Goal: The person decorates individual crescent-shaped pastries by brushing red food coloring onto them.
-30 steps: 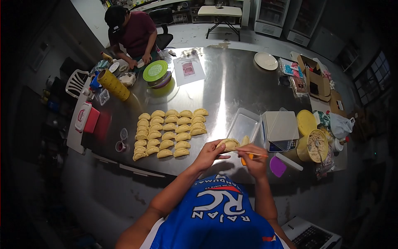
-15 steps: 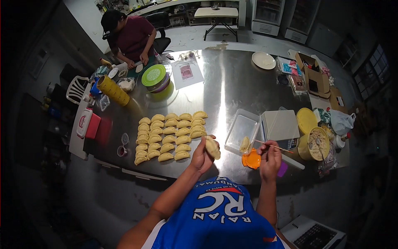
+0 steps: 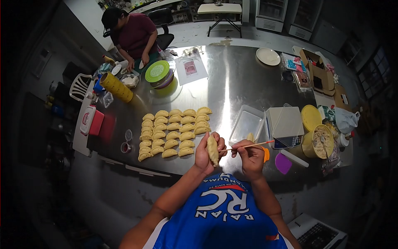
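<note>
Your left hand holds a folded pastry upright above the near edge of the steel table, fingers wrapped around its back, thumb on the near face, the curved seam turned toward your right hand. That hand is closed around a thin stick, pinched between thumb and fingertips, its near tip at the pastry's edge; whether it touches the dough is too small to tell.

To do this well, I would keep the left grip light so the filling does not bulge the seam, and turn the pastry with the fingers rather than moving the stick far. Work the tip along the edge in short, even strokes, staying on the seam and off the soft belly.

Just beyond your hands lie the rows of finished pastries to the left, and an empty clear tray with a scale beside it to the right. An orange press sits just behind your right hand. A tub of filling stands farther right. Another person works at the far end of the table.
</note>
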Tool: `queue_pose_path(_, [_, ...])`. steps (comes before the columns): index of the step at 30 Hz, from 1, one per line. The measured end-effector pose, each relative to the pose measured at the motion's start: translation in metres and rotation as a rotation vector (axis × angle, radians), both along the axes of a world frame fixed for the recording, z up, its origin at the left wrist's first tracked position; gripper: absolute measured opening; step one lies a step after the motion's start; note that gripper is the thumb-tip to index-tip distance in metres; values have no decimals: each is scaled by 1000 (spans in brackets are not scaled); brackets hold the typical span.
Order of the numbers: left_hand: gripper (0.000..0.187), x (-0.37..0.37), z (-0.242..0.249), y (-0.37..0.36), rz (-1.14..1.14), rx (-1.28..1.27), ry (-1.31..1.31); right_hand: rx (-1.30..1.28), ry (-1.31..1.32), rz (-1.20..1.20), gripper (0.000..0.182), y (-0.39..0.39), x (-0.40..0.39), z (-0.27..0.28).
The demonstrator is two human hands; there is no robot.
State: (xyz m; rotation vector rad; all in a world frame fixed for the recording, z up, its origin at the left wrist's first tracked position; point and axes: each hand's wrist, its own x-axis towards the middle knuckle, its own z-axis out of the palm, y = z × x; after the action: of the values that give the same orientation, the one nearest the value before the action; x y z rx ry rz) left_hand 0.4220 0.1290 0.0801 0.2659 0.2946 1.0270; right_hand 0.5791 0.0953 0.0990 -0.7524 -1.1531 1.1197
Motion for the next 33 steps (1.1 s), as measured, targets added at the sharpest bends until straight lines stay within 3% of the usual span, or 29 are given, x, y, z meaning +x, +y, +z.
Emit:
queue_pose_path(2, [39, 2, 5, -2, 60, 23, 257, -74, 60, -3, 15, 1, -1, -7])
queue_pose_path(5, [38, -4, 4, -3, -1, 86, 146, -91, 100, -26, 17, 2, 3, -8])
queue_pose_path(15, [38, 1, 8, -4, -9, 96, 216, -124, 118, -17, 17, 1, 4, -10])
queue_pose_path(21, [37, 2, 10, -6, 2, 88, 260, -75, 26, -43, 8, 2, 5, -15])
queue_pose_path(24, [37, 3, 16, -9, -4, 77, 289, 14, -139, -72, 6, 6, 6, -21])
queue_pose_path(27, [37, 3, 20, -9, -34, 73, 268, 53, -110, -56, 5, 7, 8, -20])
queue_pose_path(29, [37, 3, 21, -8, -46, 66, 259, -89, 29, -34, 5, 2, 11, -11])
queue_pose_path(33, [37, 1, 19, -8, -85, 77, 172, -55, 186, -161, 11, 4, 28, -5])
